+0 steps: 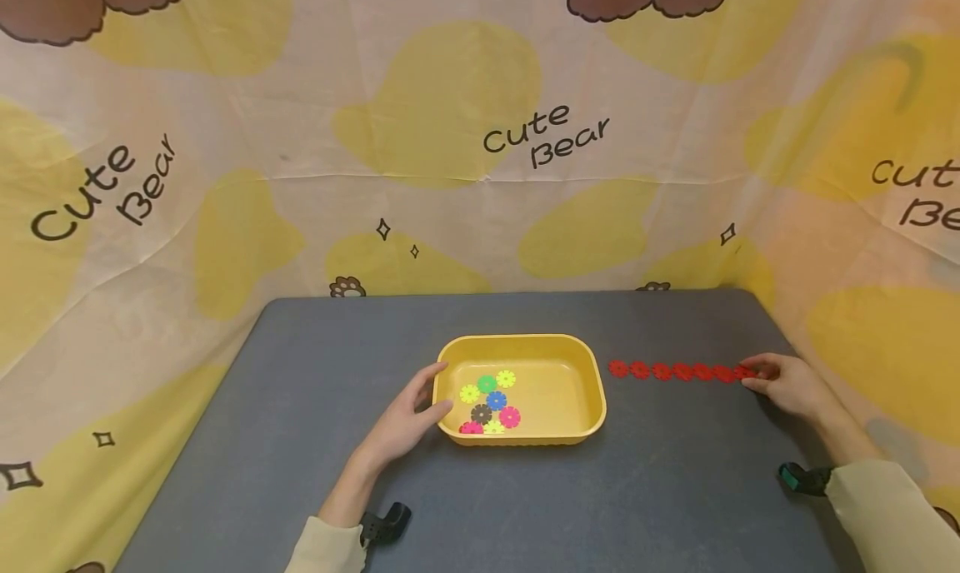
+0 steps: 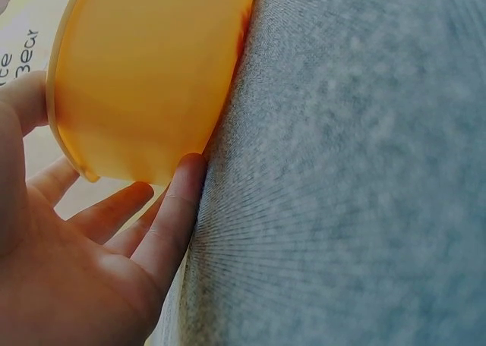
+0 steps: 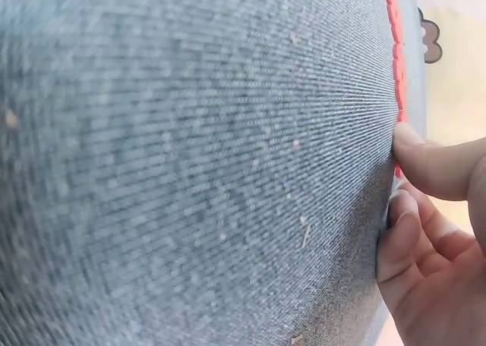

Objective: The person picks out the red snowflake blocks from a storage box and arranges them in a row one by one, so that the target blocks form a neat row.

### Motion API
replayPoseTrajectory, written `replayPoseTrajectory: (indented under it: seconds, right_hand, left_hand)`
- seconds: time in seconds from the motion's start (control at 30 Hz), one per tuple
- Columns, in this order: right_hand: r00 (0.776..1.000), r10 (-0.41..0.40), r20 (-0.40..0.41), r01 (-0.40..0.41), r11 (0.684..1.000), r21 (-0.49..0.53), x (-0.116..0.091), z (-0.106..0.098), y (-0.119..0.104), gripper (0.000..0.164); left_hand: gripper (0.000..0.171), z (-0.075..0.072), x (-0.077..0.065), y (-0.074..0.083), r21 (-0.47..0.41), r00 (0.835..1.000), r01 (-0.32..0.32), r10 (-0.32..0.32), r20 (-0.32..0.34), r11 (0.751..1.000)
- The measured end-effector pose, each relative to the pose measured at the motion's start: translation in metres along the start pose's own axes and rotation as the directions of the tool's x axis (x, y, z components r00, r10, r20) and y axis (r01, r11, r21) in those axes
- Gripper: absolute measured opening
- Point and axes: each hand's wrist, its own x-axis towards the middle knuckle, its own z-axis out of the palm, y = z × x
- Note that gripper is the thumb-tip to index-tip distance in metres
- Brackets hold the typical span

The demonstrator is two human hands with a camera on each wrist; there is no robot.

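Note:
A yellow plastic tray [image 1: 562,398] stands mid-table with several loose snowflake discs [image 1: 496,401] in its left part: green, yellow, blue, dark grey and pink. At its left end is my left hand [image 1: 401,419], the thumb and fingers spread along the rim and outer wall; in the left wrist view the fingertips touch the tray wall [image 2: 144,80]. To the right of the tray a straight chain of red snowflake discs [image 1: 682,371] lies on the table. My right hand [image 1: 791,386] pinches the chain's right end between thumb and fingers, and the thumb covers part of it in the right wrist view.
The grey-blue cloth-covered table [image 1: 510,506] carries all of this. Behind it and along both sides hangs a yellow and cream curtain [image 1: 465,107] printed "Cute Bear". Each wrist wears a black strap device, one of them a wrist camera [image 1: 386,523] at the left sleeve.

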Motion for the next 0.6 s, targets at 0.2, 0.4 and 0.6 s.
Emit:
replayPoseTrajectory:
  seconds: [0.2,0.4,0.6]
  right_hand:
    - [0.996,-0.034,-0.087,0.037,0.999,0.035,0.001,0.001,-0.004,0.028]
    - [0.995,-0.048,-0.088,0.055,0.996,0.076,0.003,-0.003,-0.033,0.029]
    - [0.997,-0.057,-0.042,0.062,0.993,0.103,0.002,-0.002,-0.064,0.032]
  left_hand:
    - [0.064,0.0,0.0,0.0,0.0,1.0,-0.003,0.003,0.003,1.0]
    - [0.064,0.0,0.0,0.0,0.004,1.0,-0.014,0.014,0.003,1.0]
    - [0.065,0.001,0.0,0.002,-0.003,1.0,-0.012,0.012,0.003,1.0]
